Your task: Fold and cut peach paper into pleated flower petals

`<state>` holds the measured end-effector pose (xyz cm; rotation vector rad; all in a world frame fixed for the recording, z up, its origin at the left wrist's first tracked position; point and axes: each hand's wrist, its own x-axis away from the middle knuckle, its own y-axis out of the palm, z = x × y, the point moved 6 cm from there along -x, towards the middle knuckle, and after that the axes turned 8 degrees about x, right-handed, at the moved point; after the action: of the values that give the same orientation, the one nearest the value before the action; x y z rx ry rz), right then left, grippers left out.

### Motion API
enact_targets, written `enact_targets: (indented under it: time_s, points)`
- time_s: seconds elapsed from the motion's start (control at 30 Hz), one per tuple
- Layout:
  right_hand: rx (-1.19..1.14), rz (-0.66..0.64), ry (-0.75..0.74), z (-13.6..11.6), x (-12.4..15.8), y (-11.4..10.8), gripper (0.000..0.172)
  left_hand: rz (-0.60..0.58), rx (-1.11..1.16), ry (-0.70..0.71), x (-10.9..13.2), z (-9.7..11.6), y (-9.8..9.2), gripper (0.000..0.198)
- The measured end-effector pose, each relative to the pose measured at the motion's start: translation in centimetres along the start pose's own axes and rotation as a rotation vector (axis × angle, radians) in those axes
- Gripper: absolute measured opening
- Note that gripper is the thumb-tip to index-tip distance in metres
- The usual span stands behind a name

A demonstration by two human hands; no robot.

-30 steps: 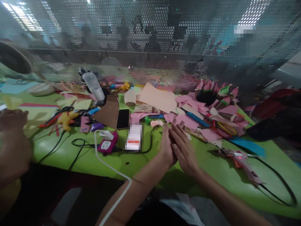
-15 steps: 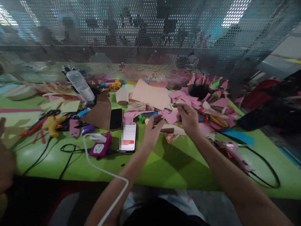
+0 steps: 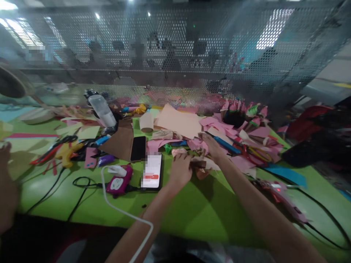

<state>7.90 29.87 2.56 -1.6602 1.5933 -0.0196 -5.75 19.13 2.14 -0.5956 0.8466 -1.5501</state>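
Note:
My left hand (image 3: 181, 170) is palm down over the table, its fingers apart and bent onto a pale pink scrap (image 3: 178, 150). Against its fingertips on the right lies a rolled brown paper piece (image 3: 199, 164). My right hand (image 3: 213, 147) reaches forward into the pink and brown scraps, with its fingertips low among them; blur hides whether anything is between them. Just right of that hand lies a blue-handled tool (image 3: 226, 145). A small green piece (image 3: 168, 148) sits beyond my left hand. To its left is a lit phone (image 3: 156, 171).
A dark phone (image 3: 138, 149), a magenta charger (image 3: 120, 180) with a white cable, and a clear bottle (image 3: 102, 110) stand left. A pink glue gun (image 3: 285, 199) with a black cord lies right, near scissors (image 3: 246, 155). Another person's hand (image 3: 5, 175) shows at the left edge. Perforated mesh (image 3: 175, 73) rises behind.
My right hand has lowered from a raised pinch into the scraps. My left hand has turned palm down onto the paper. The view has tilted up slightly.

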Motion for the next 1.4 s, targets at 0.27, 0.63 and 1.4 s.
enact_targets:
  time_s: [0.27, 0.63, 1.4]
  points:
    - [0.027, 0.026, -0.156, -6.8, 0.9, -4.4, 0.046, -0.103, -0.102, 0.066, -1.5, 1.1, 1.8, 0.022]
    - [0.37, -0.11, -0.144, -0.9, 3.6, -2.2, 0.028, 0.169, 0.586, -0.122, -0.9, -2.1, -0.6, 0.021]
    - [0.333, -0.088, -0.111, -1.9, 4.1, -1.4, 0.025, 0.328, 1.22, -0.112, -2.6, -3.9, 1.4, 0.045]
